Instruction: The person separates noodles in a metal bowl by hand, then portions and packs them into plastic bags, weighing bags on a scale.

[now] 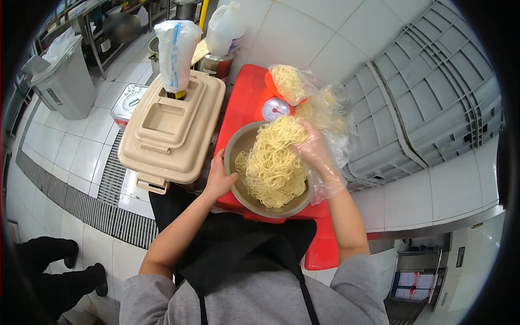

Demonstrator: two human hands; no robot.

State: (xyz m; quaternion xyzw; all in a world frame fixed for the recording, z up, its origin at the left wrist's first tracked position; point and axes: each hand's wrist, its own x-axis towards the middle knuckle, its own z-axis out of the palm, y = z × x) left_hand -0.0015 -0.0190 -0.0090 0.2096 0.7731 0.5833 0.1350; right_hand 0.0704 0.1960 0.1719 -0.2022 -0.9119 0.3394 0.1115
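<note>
Far left, another person's black-clad legs [59,271] stand on the tiled floor, with a grey bin [65,89] beyond them; next comes a beige box [130,149], its lid on and a tall white packet [177,54] upright on top. Now the red desk [244,89], and here's the left hand [221,179], bare, clamped on the near-left side of a wide metal bowl [238,142]: thumb over the rim, fingers curled round the outside wall, pinching the edge between them. Inside the bowl, a big tangled heap of yellow noodles [273,162], piled well above the rim on the far side. Just behind sits a scale [276,109], dial facing up, a bag of noodles [290,81] on its orange pan. And the right hand [313,149], in a clear plastic glove, is at the heap's right side, its fingers partly buried; whether they're pinching strands, I cannot tell. Beyond it lie more clear bags [327,108], and on the far right, grey crates [411,97].
</note>
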